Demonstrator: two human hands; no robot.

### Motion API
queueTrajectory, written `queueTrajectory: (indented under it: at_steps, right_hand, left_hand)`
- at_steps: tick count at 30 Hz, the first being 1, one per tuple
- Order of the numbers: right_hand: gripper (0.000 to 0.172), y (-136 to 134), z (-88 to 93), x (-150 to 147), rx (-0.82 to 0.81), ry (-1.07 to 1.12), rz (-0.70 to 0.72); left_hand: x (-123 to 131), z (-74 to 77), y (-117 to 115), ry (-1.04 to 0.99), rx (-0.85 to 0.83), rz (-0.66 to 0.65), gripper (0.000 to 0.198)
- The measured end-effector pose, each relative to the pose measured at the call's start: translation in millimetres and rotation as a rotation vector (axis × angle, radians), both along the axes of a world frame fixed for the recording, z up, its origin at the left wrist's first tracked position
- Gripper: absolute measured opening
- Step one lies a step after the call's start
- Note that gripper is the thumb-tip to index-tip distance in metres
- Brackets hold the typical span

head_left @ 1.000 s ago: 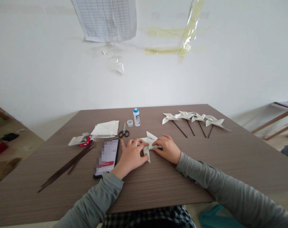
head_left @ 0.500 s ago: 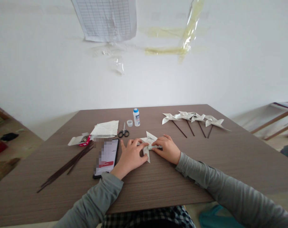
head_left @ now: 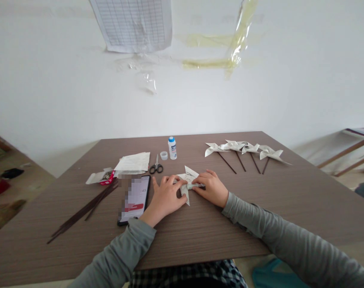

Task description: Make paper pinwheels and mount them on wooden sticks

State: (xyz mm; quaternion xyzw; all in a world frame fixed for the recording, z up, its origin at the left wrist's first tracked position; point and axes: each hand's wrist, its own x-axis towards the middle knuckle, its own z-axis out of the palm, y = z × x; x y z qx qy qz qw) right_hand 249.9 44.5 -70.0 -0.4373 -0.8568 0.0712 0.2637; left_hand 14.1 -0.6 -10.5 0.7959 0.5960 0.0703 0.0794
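On the table in front of me lies a folded paper pinwheel (head_left: 188, 176), pale with dark print. My left hand (head_left: 167, 196) presses its left side, the fingertips near its centre and the thumb by the lower blade. From the other side my right hand (head_left: 212, 189) pinches the right blade between thumb and fingers. Part of the pinwheel is hidden under both hands. No stick shows on this one. A phone (head_left: 135, 200) with a lit screen lies beside my left hand, and black-handled scissors (head_left: 156, 168) rest just beyond it.
Several paper pinwheels on dark sticks (head_left: 250, 149) lie at the back right. A white bottle with a blue cap (head_left: 172, 148) stands by a small clear cup (head_left: 164, 155). At left are paper sheets (head_left: 133, 163), a red box (head_left: 107, 177) and loose dark sticks (head_left: 82, 212).
Both hands stay in nearly the same place on the pinwheel. The digits on the phone screen have changed.
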Motion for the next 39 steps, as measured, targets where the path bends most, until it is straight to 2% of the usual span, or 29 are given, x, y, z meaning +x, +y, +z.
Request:
queueTrajectory:
  at_steps: [7, 14, 20, 26, 39]
  right_hand:
    - [0.008, -0.5, 2.0, -1.0, -0.009, 0.003, -0.008]
    - [0.008, -0.1, 1.3, -0.8, 0.009, 0.002, 0.001]
    - [0.009, 0.3, 0.4, -0.7, 0.003, -0.001, -0.004]
    - [0.01, 0.2, 1.0, -0.8, -0.002, -0.007, -0.003]
    - [0.009, -1.2, 3.8, -0.5, -0.005, 0.001, 0.002]
  left_hand:
    - [0.4, 3.8, -0.7, 0.011, -0.014, 0.001, 0.052]
    - [0.1, -0.9, 0.3, 0.007, 0.013, -0.005, 0.052]
    - [1.1, 0.1, 0.3, 0.006, 0.008, 0.009, 0.061]
    - [0.8, 2.4, 0.1, 0.003, -0.002, -0.005, 0.053]
    - [-0.4, 2.3, 0.4, 0.0, -0.006, -0.006, 0.052]
